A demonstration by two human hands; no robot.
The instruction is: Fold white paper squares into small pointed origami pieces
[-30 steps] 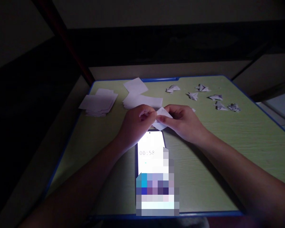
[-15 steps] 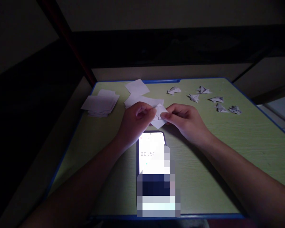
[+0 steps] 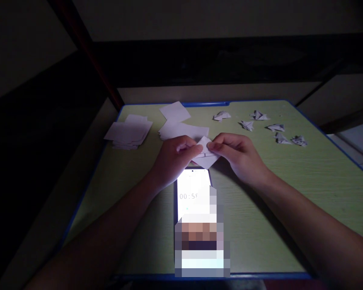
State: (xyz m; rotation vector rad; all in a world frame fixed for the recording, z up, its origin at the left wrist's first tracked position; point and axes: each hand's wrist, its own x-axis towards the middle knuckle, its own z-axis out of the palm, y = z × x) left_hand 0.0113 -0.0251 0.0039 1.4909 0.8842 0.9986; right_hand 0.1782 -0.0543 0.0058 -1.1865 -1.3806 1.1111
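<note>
Both hands pinch a small folded sheet of white paper just above the top of the phone. My left hand is closed on the paper's left side, thumb on the front face. From the right, my right hand grips it the same way, its thumb close to the other one. The paper shows a pointed top, a crease line across its middle and a pointed lower corner. My fingers behind the sheet are hidden.
A lit phone with a timer, partly pixelated, lies on the green table. One paper stack is at the left, more sheets lie behind my hands. Several folded paper figures are at the back right.
The thumbs have shifted over the paper: the right thumb moved off toward the right, then both came to press near its upper middle. The view has tipped slightly.
</note>
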